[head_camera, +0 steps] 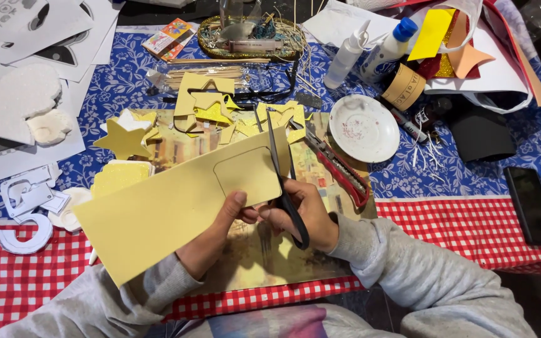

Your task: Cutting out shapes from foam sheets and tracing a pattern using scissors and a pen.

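Observation:
My left hand (217, 228) holds a long yellow foam sheet (158, 206) from underneath, thumb pressed on its face beside a drawn rounded-rectangle outline (245, 172). My right hand (305, 213) grips black-handled scissors (281, 175), the blades pointing away from me along the sheet's right edge, close to the outline. Both arms wear grey sleeves. A yellow star cutout (123, 141) and several yellow foam scraps (211, 106) lie beyond the sheet.
A red utility knife (339, 169) lies right of the scissors, next to a white saucer (363, 127). Glue bottles (370, 53), a tape roll (404, 87), coloured paper (464, 44), a black phone (531, 206), white cutouts (23, 103) and a basket (252, 37) crowd the blue and red checked tablecloth.

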